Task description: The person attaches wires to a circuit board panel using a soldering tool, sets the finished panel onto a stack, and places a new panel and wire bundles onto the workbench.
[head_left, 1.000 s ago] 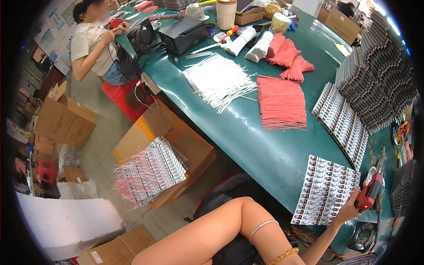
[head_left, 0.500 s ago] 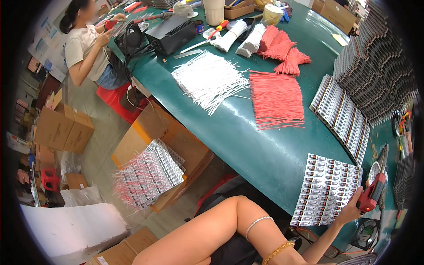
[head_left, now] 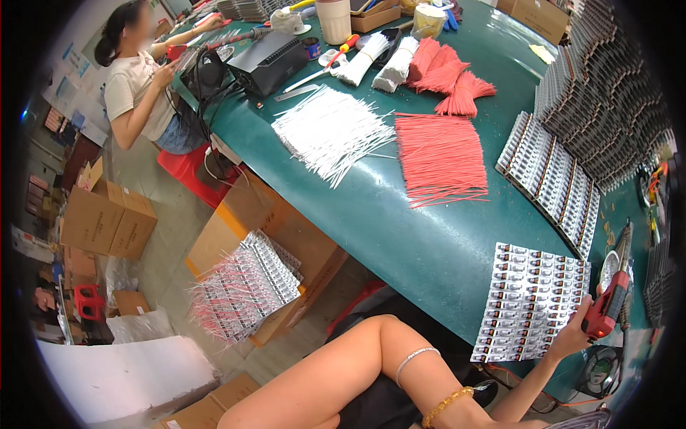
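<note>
At the right, my right hand (head_left: 572,334) is closed around the red handle of a soldering gun (head_left: 606,314), whose dark front end points away from me. Just left of that hand lies a white board panel (head_left: 530,304) with rows of small silver and dark parts, at the table's near edge. My left arm is bent, with two bracelets on it. Of my left hand (head_left: 468,416) only the back part shows at the lower edge; its fingers are hidden. A round silvery dish (head_left: 609,270) is beside the gun.
White wires (head_left: 332,136) and red wires (head_left: 441,159) lie spread on the green table (head_left: 386,222). Stacked panels (head_left: 600,100) rise at the right, with a populated panel (head_left: 550,186) before them. Wired boards (head_left: 246,289) sit on a carton at the left. A co-worker (head_left: 132,93) sits across.
The view has shifted slightly. My right hand still grips the soldering gun, which sits slightly farther right in view. The co-worker's one arm has stretched out across the table.
</note>
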{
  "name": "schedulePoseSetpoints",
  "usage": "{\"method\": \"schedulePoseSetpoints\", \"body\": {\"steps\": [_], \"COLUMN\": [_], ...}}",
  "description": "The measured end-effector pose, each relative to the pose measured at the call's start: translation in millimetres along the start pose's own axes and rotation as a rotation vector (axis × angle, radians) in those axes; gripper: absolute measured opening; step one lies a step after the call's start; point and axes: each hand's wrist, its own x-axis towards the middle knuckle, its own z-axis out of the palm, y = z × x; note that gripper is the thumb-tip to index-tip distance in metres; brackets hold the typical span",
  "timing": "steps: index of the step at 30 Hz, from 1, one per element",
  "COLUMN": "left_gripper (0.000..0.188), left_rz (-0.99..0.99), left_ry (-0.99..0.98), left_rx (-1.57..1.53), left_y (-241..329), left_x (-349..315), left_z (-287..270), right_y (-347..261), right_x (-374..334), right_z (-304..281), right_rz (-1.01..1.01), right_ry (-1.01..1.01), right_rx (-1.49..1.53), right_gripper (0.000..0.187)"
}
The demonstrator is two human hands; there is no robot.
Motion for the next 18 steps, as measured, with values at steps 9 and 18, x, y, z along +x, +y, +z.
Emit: {"method": "schedulePoseSetpoints", "body": {"steps": [9, 18], "left_gripper": [0.044, 0.055], "left_rz": [0.115, -0.306], "left_ry": [1.056, 0.928], "left_rx": [2.380, 2.544], "left_y": [39.4, 43.9], "left_x": [-96.3, -107.2], "left_z": [-78.5, -98.8], "right_y": [-21.0, -46.7], "right_x": [-8.0, 12.2], "right_z": [8.6, -7.6], "right_rz": [-0.045, 0.007], "right_ry": [-0.077, -0.022], "right_rx": [0.094, 0.066], "right_gripper": [0.027, 0.024]}}
